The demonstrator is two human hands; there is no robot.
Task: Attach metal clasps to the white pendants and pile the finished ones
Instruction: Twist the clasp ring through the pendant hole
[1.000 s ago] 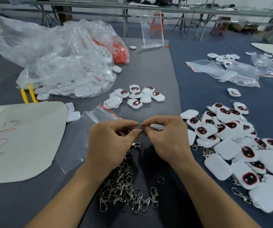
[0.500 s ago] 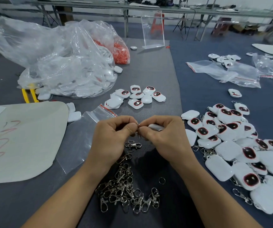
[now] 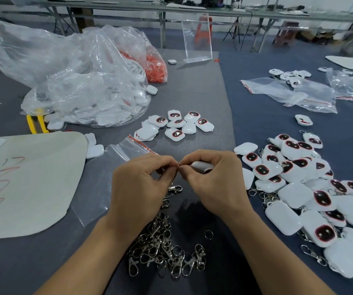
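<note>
at the middle of the grey mat, just above the heap of loose clasps [image 3: 165, 252], you are working fingertip to fingertip. your left hand [image 3: 141, 184] is pinching something small and metal between thumb and forefinger. a clasp [image 3: 174, 188] is showing just below its knuckles, but i cannot tell whether it is hanging from your pinch or lying on the mat. your right hand [image 3: 211, 179] is curling round one white pendant [image 3: 202, 166], offering its top edge to the left fingertips. you are most likely threading the ring now, so try steadying the pendant with the right hand and turning only the metal with the left, in small twists, so the wire is not slipping off. the finished pile [image 3: 309, 188] is lying close on the right, ready for this one.
</note>
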